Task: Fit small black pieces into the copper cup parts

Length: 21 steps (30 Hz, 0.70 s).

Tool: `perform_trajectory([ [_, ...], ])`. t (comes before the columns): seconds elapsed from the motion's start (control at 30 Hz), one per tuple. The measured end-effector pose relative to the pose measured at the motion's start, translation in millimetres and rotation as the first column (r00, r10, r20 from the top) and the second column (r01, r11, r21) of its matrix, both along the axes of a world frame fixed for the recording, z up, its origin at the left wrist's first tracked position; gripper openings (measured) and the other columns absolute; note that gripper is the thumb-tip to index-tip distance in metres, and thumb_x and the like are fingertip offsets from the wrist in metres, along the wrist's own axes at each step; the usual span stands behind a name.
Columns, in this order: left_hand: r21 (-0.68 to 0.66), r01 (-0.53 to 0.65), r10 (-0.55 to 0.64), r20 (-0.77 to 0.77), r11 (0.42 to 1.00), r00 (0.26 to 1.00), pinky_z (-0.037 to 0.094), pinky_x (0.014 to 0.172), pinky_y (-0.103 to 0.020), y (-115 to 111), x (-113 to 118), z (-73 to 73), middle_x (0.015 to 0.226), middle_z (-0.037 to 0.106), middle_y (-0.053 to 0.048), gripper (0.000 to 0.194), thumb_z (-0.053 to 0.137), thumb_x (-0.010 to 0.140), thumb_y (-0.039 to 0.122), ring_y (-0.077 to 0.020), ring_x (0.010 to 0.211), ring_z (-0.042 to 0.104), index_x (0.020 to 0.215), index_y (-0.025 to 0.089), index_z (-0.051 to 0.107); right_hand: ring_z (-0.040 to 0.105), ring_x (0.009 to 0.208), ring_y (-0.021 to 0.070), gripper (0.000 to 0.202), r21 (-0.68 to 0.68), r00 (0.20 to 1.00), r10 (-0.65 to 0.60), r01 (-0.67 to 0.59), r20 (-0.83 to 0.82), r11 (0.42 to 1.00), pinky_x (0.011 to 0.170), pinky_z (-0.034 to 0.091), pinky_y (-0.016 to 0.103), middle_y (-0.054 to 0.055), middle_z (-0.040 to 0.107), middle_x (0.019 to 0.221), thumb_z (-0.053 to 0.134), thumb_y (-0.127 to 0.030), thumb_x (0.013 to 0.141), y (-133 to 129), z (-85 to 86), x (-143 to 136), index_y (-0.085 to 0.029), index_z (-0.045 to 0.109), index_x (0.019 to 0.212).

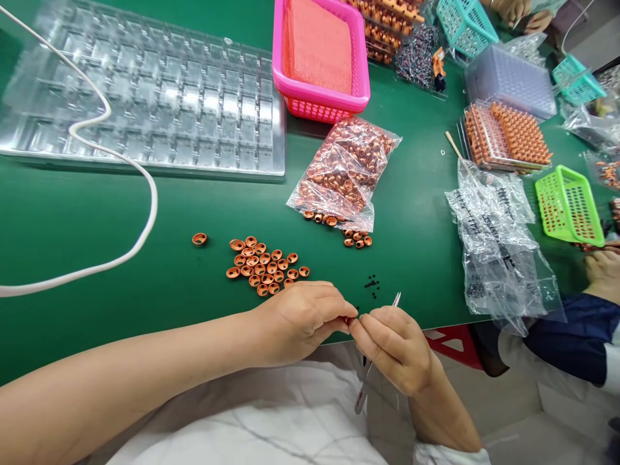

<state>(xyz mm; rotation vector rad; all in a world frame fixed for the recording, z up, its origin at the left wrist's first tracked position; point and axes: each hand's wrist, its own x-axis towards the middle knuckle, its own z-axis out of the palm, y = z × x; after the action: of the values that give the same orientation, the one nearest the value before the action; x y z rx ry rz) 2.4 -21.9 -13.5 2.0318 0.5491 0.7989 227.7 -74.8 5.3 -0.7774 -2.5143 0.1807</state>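
My left hand [300, 320] is closed in a pinch on a small copper-coloured part [347, 320], mostly hidden by the fingertips. Against that same part press the thumb and finger of my right hand [394, 342]. Metal tweezers [361, 399] are tucked in the right hand, tips pointing away from me and the handle end hanging below the palm. Left of the hands lies a group of copper-coloured ring-shaped cups [264, 258] with holes in them. One more cup [199, 239] sits apart. Several tiny black pieces [372, 284] are scattered just beyond my right hand.
A plastic bag of copper cups [346, 168] spills some onto the green table [184, 329]. Behind are clear blister trays [159, 97], a white cable [145, 226] and a pink basket [320, 106]. Rightward lie plastic bags [498, 239], a green basket [569, 206] and a co-worker's arm [603, 271].
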Motion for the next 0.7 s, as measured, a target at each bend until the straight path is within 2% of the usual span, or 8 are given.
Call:
perform_trajectory([
  [0.13, -0.025, 0.001, 0.000, 0.033, 1.000, 0.999, 0.054, 0.068, -0.023, -0.4, 0.5, -0.2, 0.085, 0.076, -0.005, 0.014, 0.054, 0.101, 0.016, -0.0144, 0.074, 0.068, 0.100, 0.015, 0.068, 0.066, 0.086, 0.0186, 0.032, -0.027, 1.000, -0.013, 0.013, 0.005, 1.000, 0.070, 0.057, 0.034, 0.011, 0.072, 0.099, 0.040, -0.007, 0.098, -2.7, -0.5, 1.7, -0.007, 0.066, 0.116],
  [0.33, -0.030, -0.004, 0.005, 0.036, 1.000, 0.999, 0.052, 0.067, -0.022, 0.0, 0.0, 2.2, 0.083, 0.076, -0.004, 0.013, 0.055, 0.100, 0.015, -0.0137, 0.073, 0.068, 0.099, 0.015, 0.067, 0.066, 0.090, 0.0216, 0.032, -0.028, 1.000, -0.002, 0.002, -0.010, 1.000, 0.072, 0.057, 0.037, 0.014, 0.072, 0.101, 0.042, -0.004, 0.095, -5.3, -1.3, 3.9, -0.001, 0.065, 0.117],
  [0.7, -0.040, 0.014, -0.012, 0.050, 0.999, 0.999, 0.052, 0.067, -0.022, -0.6, 0.2, 4.7, 0.082, 0.076, -0.005, 0.016, 0.053, 0.099, 0.010, -0.0138, 0.072, 0.067, 0.097, 0.014, 0.068, 0.068, 0.086, 0.0191, 0.032, -0.063, 1.000, -0.010, 0.011, 0.002, 0.998, 0.071, 0.059, 0.034, 0.010, 0.073, 0.100, 0.042, -0.007, 0.098, -5.5, 1.1, 3.9, -0.011, 0.068, 0.116],
])
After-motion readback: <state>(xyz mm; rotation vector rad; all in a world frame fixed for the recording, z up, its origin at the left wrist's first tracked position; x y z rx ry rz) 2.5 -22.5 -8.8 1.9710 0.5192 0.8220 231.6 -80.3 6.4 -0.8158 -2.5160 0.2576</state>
